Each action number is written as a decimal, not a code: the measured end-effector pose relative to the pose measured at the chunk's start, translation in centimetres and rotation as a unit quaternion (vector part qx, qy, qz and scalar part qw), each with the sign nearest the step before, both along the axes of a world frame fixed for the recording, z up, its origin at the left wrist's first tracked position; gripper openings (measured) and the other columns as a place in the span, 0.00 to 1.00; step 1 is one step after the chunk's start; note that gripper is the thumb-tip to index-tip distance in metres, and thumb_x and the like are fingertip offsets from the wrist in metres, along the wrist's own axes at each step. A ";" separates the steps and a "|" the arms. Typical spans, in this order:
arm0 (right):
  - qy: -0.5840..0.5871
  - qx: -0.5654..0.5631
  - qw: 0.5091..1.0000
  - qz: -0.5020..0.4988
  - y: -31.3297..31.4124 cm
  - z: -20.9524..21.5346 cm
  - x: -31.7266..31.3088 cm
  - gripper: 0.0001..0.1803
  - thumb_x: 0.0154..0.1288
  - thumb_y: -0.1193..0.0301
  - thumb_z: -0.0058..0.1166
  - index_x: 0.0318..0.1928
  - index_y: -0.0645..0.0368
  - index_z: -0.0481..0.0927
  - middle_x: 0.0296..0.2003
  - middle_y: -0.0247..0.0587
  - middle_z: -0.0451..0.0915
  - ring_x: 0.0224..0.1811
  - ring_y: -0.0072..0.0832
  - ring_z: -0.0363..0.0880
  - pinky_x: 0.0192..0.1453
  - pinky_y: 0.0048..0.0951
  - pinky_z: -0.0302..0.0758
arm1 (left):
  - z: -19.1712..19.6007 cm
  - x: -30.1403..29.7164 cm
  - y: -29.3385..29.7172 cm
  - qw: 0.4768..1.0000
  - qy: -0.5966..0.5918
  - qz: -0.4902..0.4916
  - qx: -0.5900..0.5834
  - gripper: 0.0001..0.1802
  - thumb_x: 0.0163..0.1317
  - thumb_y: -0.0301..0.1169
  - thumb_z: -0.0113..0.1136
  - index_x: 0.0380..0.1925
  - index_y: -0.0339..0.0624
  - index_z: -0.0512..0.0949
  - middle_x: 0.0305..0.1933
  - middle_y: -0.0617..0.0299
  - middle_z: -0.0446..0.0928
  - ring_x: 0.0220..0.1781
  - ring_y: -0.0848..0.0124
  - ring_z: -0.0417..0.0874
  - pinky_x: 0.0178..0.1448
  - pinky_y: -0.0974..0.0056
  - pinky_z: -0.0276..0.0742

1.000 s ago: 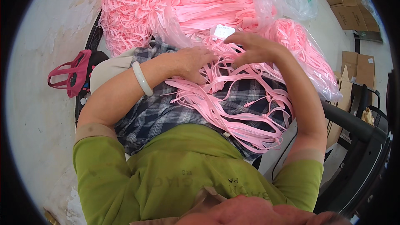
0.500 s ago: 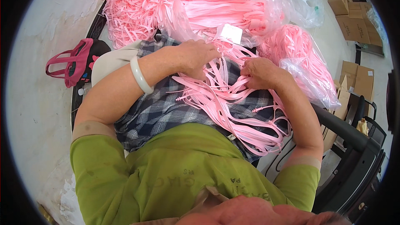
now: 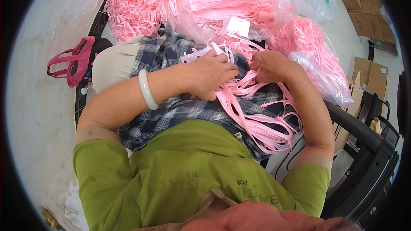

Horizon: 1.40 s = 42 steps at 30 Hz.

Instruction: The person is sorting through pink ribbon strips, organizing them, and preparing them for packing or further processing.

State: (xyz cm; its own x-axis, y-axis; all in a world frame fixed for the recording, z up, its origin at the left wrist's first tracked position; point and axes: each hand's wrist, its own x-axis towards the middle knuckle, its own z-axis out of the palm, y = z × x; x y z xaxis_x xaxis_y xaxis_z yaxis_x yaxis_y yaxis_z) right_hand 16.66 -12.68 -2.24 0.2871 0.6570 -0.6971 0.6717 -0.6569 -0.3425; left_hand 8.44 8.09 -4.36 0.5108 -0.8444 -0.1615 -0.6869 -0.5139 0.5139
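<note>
A loose bundle of flat pink straps [image 3: 239, 111] lies across the plaid cloth [image 3: 171, 115] on my lap, its ends trailing to the right. My left hand [image 3: 212, 75], below a white bangle on the forearm, is closed over the upper part of the bundle. Strap ends with small knobs poke out beyond its knuckles. To the right, my right hand [image 3: 272, 66] has its fingers curled around a few straps, with the fingertips partly hidden. A white tag [image 3: 238, 26] rests just above the two hands.
Ahead lies a large tangled heap of pink straps [image 3: 132, 8] beside plastic-wrapped bundles [image 3: 231, 2]. Another bagged bundle [image 3: 308, 55] sits right. A pink-handled bag [image 3: 77, 62] is at left, a black armrest [image 3: 355, 128] at right, and cardboard boxes [image 3: 368, 21] stand far right.
My left hand has shifted slightly right and down, closing over the straps. The strap ends that fanned out below it now show above it. My right hand has barely moved.
</note>
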 end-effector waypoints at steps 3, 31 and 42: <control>-0.007 0.005 1.000 0.002 0.1 0.0 0.0 0.07 0.40 0.70 0.57 0.21 0.59 0.76 0.25 0.47 0.75 0.32 0.43 0.75 0.37 0.38 0.71 | -0.5 0.3 -0.7 1.000 0.015 -0.018 -0.019 0.35 0.35 0.34 0.62 0.49 0.37 0.68 0.54 0.55 0.68 0.52 0.61 0.67 0.52 0.59 0.62; 0.095 0.128 0.960 -0.229 -1.4 0.1 5.1 0.22 0.44 0.64 0.60 0.40 0.64 0.77 0.34 0.42 0.78 0.37 0.28 0.75 0.43 0.28 0.71 | 0.3 -3.1 -1.6 1.000 0.003 0.023 0.001 0.07 0.42 0.27 0.55 0.25 0.39 0.73 0.23 0.58 0.75 0.34 0.62 0.74 0.38 0.60 0.65; 0.035 -0.056 0.981 -0.183 -3.6 -9.3 6.3 0.36 0.48 0.47 0.56 0.49 0.65 0.73 0.46 0.54 0.74 0.50 0.41 0.72 0.52 0.35 0.68 | -0.7 -2.5 -1.3 0.999 0.020 0.039 -0.002 0.10 0.41 0.27 0.56 0.27 0.38 0.72 0.25 0.57 0.74 0.34 0.61 0.74 0.38 0.60 0.66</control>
